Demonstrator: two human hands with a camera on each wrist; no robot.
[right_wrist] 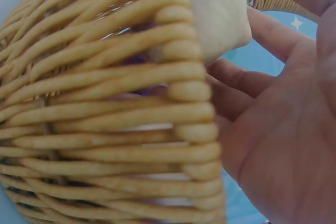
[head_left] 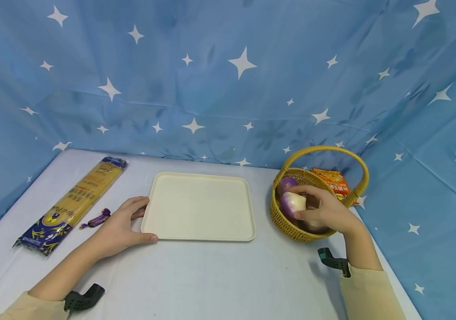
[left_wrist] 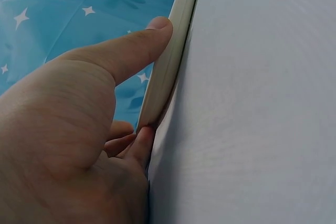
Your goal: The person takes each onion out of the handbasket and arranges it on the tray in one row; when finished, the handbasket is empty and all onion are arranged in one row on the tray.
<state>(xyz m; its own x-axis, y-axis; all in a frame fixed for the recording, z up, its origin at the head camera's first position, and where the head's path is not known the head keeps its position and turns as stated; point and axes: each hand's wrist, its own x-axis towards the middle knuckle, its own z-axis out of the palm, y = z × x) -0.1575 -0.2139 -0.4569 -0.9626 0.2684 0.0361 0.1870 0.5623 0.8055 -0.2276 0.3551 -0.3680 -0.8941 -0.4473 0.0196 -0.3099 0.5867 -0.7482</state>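
Observation:
My right hand (head_left: 329,213) reaches into a wicker basket (head_left: 281,226) and pinches a purple-and-white turnip (head_left: 293,203) between thumb and fingers. In the right wrist view the turnip's pale end (right_wrist: 223,19) shows above the woven rim. Another round purple vegetable (head_left: 286,183) lies behind it, and a brownish item (head_left: 316,226) sits partly hidden under the hand. On the left, my left hand (head_left: 121,229) touches the near left corner of a cream tray (head_left: 199,206). Its thumb (left_wrist: 139,51) lies straight against the rim, with the other fingers along the tray's left side.
A spaghetti packet (head_left: 77,198) lies slanted at the left, with a purple wrapped candy (head_left: 96,219) beside it. Behind the basket leans a red-orange packet (head_left: 333,181). The basket's tall handle (head_left: 324,149) arches over the right hand. Starry blue curtains (head_left: 211,89) border the white table (head_left: 211,280).

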